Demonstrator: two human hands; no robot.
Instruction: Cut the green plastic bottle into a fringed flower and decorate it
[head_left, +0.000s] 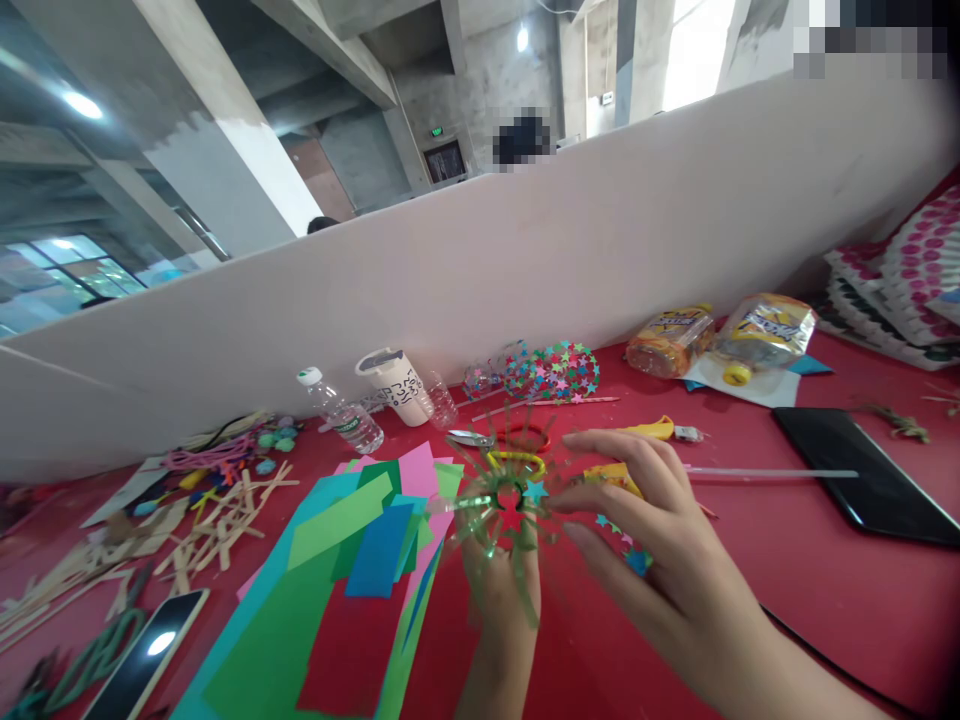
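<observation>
My left hand [495, 580] is closed round a clear green plastic bottle piece cut into strips [491, 545]. Its strips fan outward round a dark ring, blurred in places. A red star [510, 518] and a blue star [535, 491] show at its middle. Beside the strips, my right hand [667, 540] has its fingers spread with nothing visible in them; whether the fingertips touch a strip I cannot tell. Behind the piece lie scissors [527, 462] with yellow and red handles. More loose stars [637, 560] show on the table, partly behind my right hand.
Coloured paper [270, 610] is stacked at left, near wooden sticks [225, 525] and a phone [150, 650]. A water bottle [349, 420], a white cup [397, 390] and a star-covered bottle [555, 370] line the partition [420, 270]. A glue gun [615, 478] and black tablet [862, 470] lie right.
</observation>
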